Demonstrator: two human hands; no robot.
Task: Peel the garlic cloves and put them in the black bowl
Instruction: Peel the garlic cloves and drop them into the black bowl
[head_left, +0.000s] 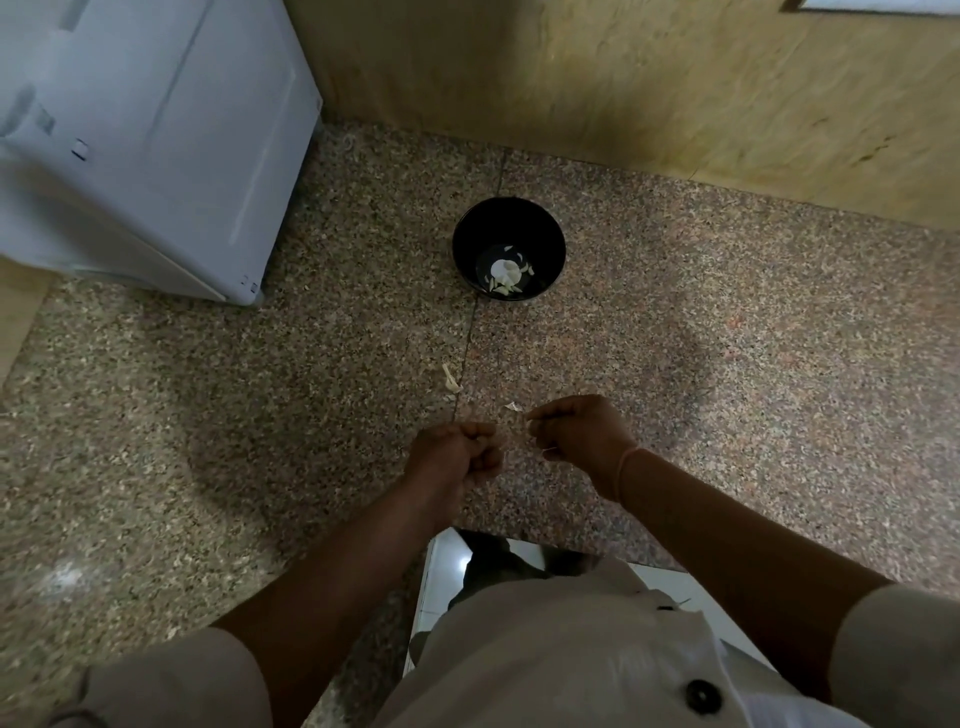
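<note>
Your beige buttoned shirt (545, 649) sits lowest. Over the speckled granite worktop (260, 415) your left grip (457, 457) and right grip (576, 431) curl tight, close together; what they pinch, I cannot tell. Pale peeled garlic cloves (506, 275) lie in the round black bowl (470, 234) beyond.

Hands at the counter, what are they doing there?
A person stands at a speckled counter with both hands curled close together. The right hand pinches what looks like a pale shred of garlic skin; what the left hand holds is hidden. Scraps of skin lie on the counter just beyond, and the black bowl farther back already has pale garlic pieces in it.
</note>
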